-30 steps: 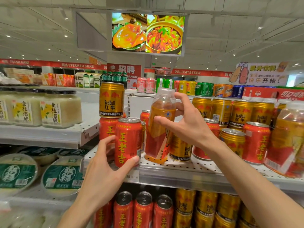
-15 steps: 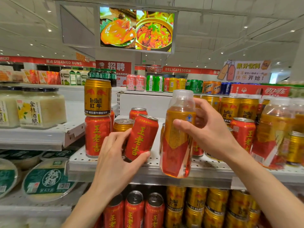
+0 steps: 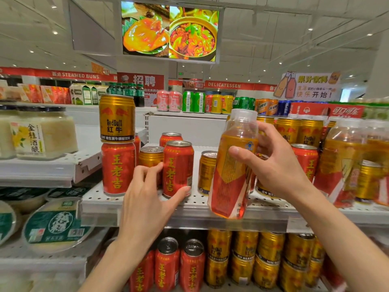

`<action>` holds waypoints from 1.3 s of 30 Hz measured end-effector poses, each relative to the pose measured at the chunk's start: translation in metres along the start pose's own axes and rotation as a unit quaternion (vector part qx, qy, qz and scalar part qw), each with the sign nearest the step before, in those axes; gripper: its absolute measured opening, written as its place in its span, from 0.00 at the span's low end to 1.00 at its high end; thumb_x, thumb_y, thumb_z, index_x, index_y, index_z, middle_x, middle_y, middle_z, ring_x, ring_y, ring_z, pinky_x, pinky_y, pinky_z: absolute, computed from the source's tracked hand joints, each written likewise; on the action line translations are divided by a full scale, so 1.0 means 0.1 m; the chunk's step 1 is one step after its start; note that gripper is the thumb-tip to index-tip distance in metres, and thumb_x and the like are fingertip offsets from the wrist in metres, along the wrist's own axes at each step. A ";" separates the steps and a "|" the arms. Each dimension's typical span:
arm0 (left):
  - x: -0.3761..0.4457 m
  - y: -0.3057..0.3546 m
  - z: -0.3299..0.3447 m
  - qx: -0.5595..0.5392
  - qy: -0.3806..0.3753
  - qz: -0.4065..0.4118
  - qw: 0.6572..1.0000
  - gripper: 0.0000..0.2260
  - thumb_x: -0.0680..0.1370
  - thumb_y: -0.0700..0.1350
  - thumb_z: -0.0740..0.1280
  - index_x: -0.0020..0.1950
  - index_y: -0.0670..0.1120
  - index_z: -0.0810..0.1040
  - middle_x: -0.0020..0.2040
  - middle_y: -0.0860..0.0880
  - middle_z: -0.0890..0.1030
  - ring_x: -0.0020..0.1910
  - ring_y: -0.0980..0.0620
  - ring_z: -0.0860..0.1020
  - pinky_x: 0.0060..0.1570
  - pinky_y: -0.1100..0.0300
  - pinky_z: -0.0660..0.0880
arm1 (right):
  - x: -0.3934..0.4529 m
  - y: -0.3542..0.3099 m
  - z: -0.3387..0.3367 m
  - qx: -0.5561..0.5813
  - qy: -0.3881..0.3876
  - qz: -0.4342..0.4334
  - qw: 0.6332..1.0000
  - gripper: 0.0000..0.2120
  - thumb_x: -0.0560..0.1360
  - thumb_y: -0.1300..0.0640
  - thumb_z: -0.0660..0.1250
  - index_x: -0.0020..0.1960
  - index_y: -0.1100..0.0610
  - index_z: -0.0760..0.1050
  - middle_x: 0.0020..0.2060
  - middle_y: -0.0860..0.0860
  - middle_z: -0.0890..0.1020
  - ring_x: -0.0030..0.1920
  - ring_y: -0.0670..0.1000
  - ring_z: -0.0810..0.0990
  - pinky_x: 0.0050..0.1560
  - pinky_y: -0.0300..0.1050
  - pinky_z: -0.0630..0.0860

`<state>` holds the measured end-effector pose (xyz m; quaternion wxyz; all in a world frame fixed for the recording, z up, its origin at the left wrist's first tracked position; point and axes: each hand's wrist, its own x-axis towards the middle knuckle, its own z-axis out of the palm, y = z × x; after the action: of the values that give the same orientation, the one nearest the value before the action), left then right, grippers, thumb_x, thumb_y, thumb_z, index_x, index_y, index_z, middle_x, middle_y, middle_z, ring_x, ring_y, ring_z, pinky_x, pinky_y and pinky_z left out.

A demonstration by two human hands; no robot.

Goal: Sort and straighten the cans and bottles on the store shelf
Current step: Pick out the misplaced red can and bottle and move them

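Note:
My left hand grips a red can that stands upright on the white perforated shelf, thumb at its lower right and fingers on its left side. An orange drink bottle with a clear cap and a red and gold label hangs slightly tilted in front of the shelf edge, held by my right hand. At the shelf's left end a gold Red Bull can is stacked on another red can. Gold cans stand between the red ones.
More bottles of the same kind and gold and red cans crowd the shelf's right side. The lower shelf holds rows of red cans and gold cans. White jars and round tubs fill the left shelves.
The red can in my left hand went from tilted to upright on the shelf. My right hand carried the bottle off the shelf, out toward me and to the right.

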<state>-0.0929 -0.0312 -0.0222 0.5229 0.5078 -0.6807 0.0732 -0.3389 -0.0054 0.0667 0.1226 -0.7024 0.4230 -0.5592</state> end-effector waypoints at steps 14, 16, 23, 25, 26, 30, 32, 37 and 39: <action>-0.22 0.12 -0.25 -0.231 -0.070 0.001 0.970 0.19 0.76 0.60 0.70 0.64 0.57 0.74 0.51 0.59 0.80 0.53 0.58 0.80 0.48 0.63 0.78 | -0.19 -0.12 0.08 0.014 0.051 0.034 0.998 0.34 0.69 0.39 0.74 0.70 0.45 0.68 0.56 0.43 0.84 0.56 0.42 0.83 0.55 0.43 0.82; -0.28 0.21 -0.27 -0.244 -0.115 0.023 0.963 0.24 0.73 0.65 0.69 0.67 0.59 0.73 0.56 0.62 0.79 0.59 0.61 0.78 0.52 0.68 0.76 | -0.27 -0.12 0.13 0.025 0.063 0.055 0.996 0.34 0.69 0.38 0.75 0.70 0.46 0.67 0.57 0.45 0.84 0.57 0.44 0.83 0.58 0.52 0.82; -0.48 0.33 -0.16 -0.257 -0.194 0.066 0.945 0.32 0.69 0.61 0.76 0.70 0.58 0.71 0.61 0.64 0.77 0.60 0.66 0.76 0.55 0.76 0.70 | -0.72 -0.06 0.27 0.039 0.104 0.127 0.986 0.35 0.67 0.37 0.77 0.68 0.45 0.67 0.59 0.45 0.83 0.58 0.43 0.82 0.57 0.54 0.82; -0.55 0.36 -0.12 -0.262 -0.196 0.070 0.942 0.30 0.69 0.58 0.77 0.69 0.58 0.73 0.61 0.64 0.79 0.61 0.65 0.76 0.57 0.75 0.70 | -0.86 -0.01 0.23 0.045 0.118 0.152 0.980 0.36 0.67 0.37 0.77 0.68 0.45 0.66 0.60 0.45 0.82 0.58 0.44 0.83 0.57 0.54 0.82; -0.58 0.39 -0.10 -0.267 -0.199 0.071 0.940 0.29 0.69 0.57 0.78 0.68 0.57 0.74 0.61 0.63 0.79 0.62 0.64 0.77 0.57 0.74 0.70 | -0.92 0.02 0.19 0.045 0.124 0.166 0.977 0.37 0.66 0.36 0.77 0.69 0.44 0.66 0.60 0.45 0.82 0.57 0.44 0.83 0.56 0.54 0.83; -0.69 0.62 0.01 -0.271 -0.219 0.069 0.935 0.29 0.69 0.57 0.78 0.67 0.58 0.74 0.59 0.63 0.80 0.60 0.62 0.78 0.56 0.73 0.72 | -1.11 0.07 -0.06 0.047 0.136 0.193 0.971 0.36 0.68 0.37 0.76 0.69 0.43 0.65 0.59 0.45 0.82 0.53 0.44 0.85 0.49 0.51 0.85; -0.73 0.79 0.09 -0.266 -0.223 0.073 0.935 0.29 0.68 0.58 0.78 0.67 0.58 0.75 0.59 0.63 0.80 0.60 0.63 0.78 0.56 0.73 0.72 | -1.19 0.11 -0.26 0.053 0.144 0.195 0.969 0.36 0.68 0.37 0.76 0.69 0.44 0.65 0.59 0.44 0.81 0.52 0.42 0.84 0.46 0.48 0.85; -0.87 1.41 0.42 -0.260 -0.216 0.078 0.938 0.27 0.68 0.56 0.80 0.65 0.59 0.76 0.58 0.63 0.81 0.59 0.62 0.79 0.56 0.68 0.74 | -1.35 0.30 -0.92 0.070 0.153 0.189 0.967 0.36 0.63 0.36 0.77 0.67 0.43 0.68 0.57 0.45 0.84 0.54 0.46 0.85 0.50 0.55 0.84; -0.94 1.71 0.60 -0.262 -0.215 0.079 0.938 0.27 0.68 0.57 0.79 0.65 0.59 0.75 0.58 0.63 0.81 0.59 0.62 0.79 0.56 0.66 0.75 | -1.41 0.41 -1.26 0.069 0.147 0.184 0.969 0.36 0.63 0.36 0.77 0.66 0.43 0.69 0.57 0.46 0.84 0.54 0.45 0.85 0.50 0.54 0.84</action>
<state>-0.2684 0.0695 -0.0488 0.4709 0.3016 -0.8098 -0.1777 -0.4725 0.1105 -0.0126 0.2082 -0.5120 0.5186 -0.6524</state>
